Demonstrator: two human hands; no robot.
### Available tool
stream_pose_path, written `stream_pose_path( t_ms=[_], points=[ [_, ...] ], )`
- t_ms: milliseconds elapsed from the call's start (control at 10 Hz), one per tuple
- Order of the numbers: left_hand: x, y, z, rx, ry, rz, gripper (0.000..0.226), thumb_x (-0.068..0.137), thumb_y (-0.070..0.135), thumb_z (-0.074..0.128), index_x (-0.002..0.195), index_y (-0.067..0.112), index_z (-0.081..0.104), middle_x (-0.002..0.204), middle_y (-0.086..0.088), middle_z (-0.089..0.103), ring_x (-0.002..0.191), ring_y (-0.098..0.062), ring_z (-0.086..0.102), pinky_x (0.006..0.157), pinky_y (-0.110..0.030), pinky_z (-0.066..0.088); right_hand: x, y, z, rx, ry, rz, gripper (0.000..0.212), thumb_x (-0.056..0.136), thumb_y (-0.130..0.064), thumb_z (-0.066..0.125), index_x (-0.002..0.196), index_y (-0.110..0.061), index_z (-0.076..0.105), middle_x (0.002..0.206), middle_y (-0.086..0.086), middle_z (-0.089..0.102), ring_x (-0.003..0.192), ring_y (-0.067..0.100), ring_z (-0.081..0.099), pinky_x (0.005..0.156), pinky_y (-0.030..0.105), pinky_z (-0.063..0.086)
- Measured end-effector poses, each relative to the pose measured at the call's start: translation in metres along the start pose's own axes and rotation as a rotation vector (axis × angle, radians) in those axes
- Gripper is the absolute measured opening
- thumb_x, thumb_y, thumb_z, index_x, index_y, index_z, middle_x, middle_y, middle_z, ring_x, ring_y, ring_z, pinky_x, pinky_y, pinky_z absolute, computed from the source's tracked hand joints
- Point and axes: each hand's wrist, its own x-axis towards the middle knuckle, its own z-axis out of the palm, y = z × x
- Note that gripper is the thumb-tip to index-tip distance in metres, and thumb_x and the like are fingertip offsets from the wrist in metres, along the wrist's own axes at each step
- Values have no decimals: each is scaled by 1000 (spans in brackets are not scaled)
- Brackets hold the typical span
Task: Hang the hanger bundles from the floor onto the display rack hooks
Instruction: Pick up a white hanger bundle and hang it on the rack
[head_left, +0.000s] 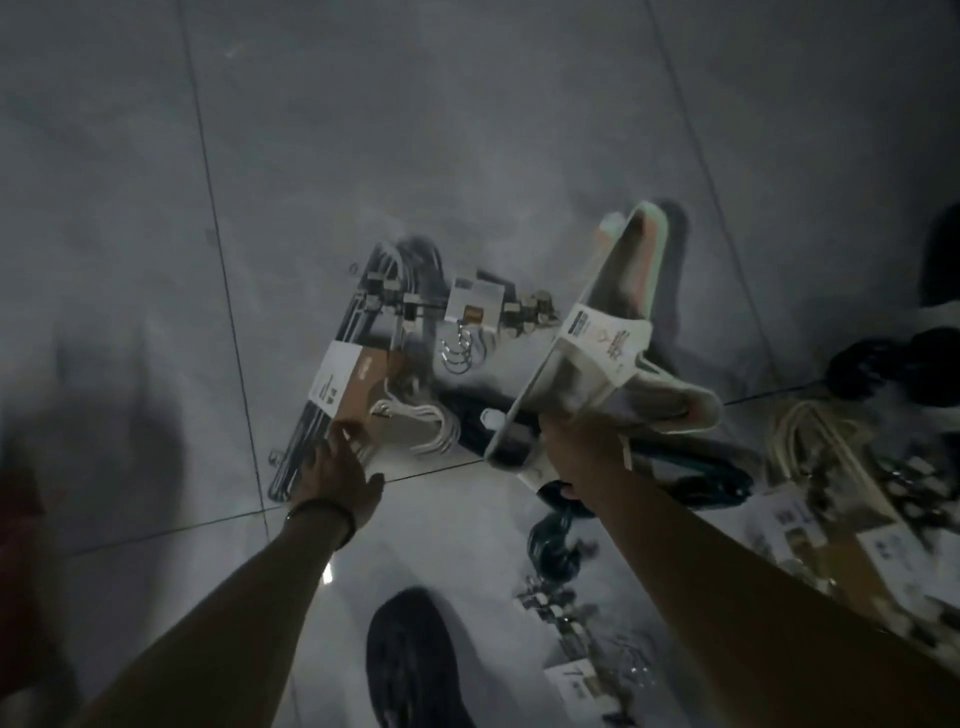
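Right hand (574, 453) gripped the white hanger bundle (605, 332) at its lower edge, held above the tiled floor (467, 130). Left hand (337, 467), fingers spread and holding nothing, touched the labelled dark hanger bundle (340, 376) lying on the floor

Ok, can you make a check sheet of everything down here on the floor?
Surface: grey tiled floor, dimly lit.
Job's things: pale hanger bundle lifted off the floor; dark hanger bundle with a brown-and-white label, clip hanger bundle and teal hanger bundle lie on the floor.
Clutter: more hanger packs at the right, blurred.
Grippers: right hand grips the pale hanger bundle; left hand, fingers straight, reaches to the dark hanger bundle's label.
Cables: nothing seen.
Surroundings: a dark shoe near the bottom; the rest is too dark to tell.
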Motion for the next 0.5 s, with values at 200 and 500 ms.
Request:
stream_pose_path(
  t_ms=[200,500],
  points=[
    [6,-3,10,90,-37,68,44,98,40,62,138,23,55,135,-5,66,122,-30,63,103,-44,53,50,8,18,93,43,42,55,88,-43,63,126,-4,61,109,16,72,90,34,73,70,44,66],
    [-114,53,-30,-961,-380,-70,18,104,24,59,106,7,67,86,-12,73,70,-32,69,68,-46,60,-66,0,-49,653,-214,23,36,106,-34,54,137,-17,61,122,15,75,111,40,72,95,63,57]
  ],
)
